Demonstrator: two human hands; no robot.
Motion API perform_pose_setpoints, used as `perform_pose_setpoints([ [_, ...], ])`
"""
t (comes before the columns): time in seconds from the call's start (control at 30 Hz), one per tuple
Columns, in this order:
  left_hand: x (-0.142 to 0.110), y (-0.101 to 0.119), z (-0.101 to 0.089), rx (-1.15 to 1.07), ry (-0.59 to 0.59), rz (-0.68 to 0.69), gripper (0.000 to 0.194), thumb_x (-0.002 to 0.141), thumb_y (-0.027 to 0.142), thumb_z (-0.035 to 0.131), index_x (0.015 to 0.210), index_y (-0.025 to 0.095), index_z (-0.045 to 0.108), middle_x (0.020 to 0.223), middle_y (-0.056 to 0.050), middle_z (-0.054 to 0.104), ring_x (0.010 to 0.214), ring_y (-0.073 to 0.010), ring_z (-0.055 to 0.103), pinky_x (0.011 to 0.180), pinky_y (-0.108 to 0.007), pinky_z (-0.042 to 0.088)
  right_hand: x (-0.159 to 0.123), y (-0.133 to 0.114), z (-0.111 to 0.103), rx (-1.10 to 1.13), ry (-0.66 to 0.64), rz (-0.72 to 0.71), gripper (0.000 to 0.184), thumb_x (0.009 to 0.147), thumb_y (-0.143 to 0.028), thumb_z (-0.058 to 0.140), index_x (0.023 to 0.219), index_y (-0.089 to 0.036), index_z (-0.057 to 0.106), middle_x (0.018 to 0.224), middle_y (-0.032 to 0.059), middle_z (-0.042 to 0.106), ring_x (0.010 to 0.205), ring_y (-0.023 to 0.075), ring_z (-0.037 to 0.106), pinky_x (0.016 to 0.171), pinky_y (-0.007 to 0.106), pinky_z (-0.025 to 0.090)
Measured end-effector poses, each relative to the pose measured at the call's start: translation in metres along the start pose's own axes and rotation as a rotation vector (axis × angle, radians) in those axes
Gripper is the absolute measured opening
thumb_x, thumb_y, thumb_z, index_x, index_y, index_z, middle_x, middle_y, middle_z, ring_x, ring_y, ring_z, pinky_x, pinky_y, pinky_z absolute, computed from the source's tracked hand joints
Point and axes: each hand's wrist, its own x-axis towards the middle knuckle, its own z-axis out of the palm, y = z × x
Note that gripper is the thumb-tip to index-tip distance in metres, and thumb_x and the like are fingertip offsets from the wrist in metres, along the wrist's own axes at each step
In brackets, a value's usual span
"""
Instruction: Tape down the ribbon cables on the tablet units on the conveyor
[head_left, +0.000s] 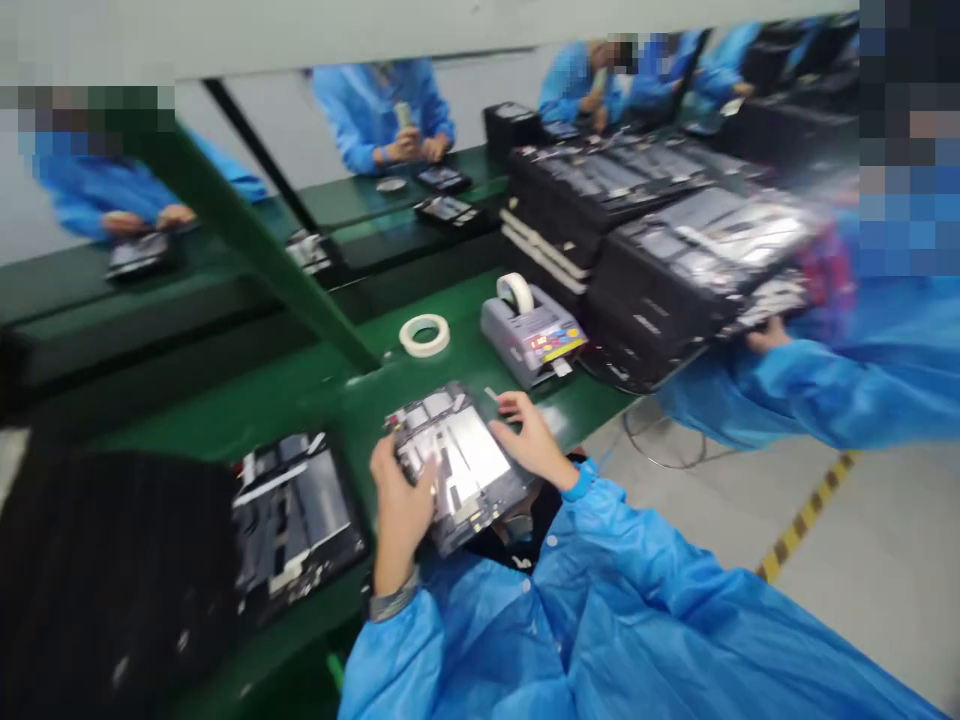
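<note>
My left hand grips the near left edge of a flat opened tablet-like device with a shiny metal inside, thumb laid across it. On its right edge rests my right hand, fingers curled over the rim. The device is held above the front edge of the green bench. Both my arms are in blue sleeves.
A second opened device lies on a dark tray to the left. A tape roll and a grey tape dispenser stand behind. A co-worker in blue at the right holds a stack of black trays. Other people work across the bench.
</note>
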Motion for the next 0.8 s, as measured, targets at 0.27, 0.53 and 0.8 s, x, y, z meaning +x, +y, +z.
perform_pose_setpoints([
  [0.27, -0.041, -0.014, 0.024, -0.379, 0.029, -0.005, 0.077, 0.098, 0.041, 0.066, 0.164, 0.028, 0.029, 0.171, -0.013, 0.033, 0.159, -0.0309, 0.037, 0.132, -0.049, 0.034, -0.009, 0.014, 0.013, 0.112, -0.147, 0.022, 0.061, 0.087, -0.033, 0.075, 0.14, -0.028, 0.044, 0.137, 0.0136, 0.063, 0.133, 0.0274, 0.062, 0.116, 0.053, 0.05],
  [0.53, -0.003, -0.03, 0.003, -0.281, 0.14, 0.075, 0.038, 0.093, 0.026, 0.068, 0.13, 0.024, 0.062, 0.131, -0.011, 0.06, 0.109, -0.0228, 0.067, 0.077, -0.032, 0.057, 0.015, -0.021, 0.02, -0.194, -0.342, -0.335, 0.06, 0.091, -0.017, 0.069, 0.146, -0.028, 0.05, 0.123, 0.0088, 0.068, 0.117, 0.028, 0.064, 0.107, 0.049, 0.05],
  [0.8, 0.018, -0.035, 0.012, -0.351, 0.187, 0.044, 0.022, 0.09, 0.021, 0.07, 0.111, 0.021, 0.065, 0.116, -0.006, 0.061, 0.089, -0.0162, 0.064, 0.076, -0.03, 0.052, 0.065, -0.025, 0.089, -0.281, -0.714, -0.452, 0.048, 0.088, -0.003, 0.062, 0.131, -0.022, 0.058, 0.089, -0.0002, 0.065, 0.087, 0.0209, 0.06, 0.083, 0.033, 0.044],
])
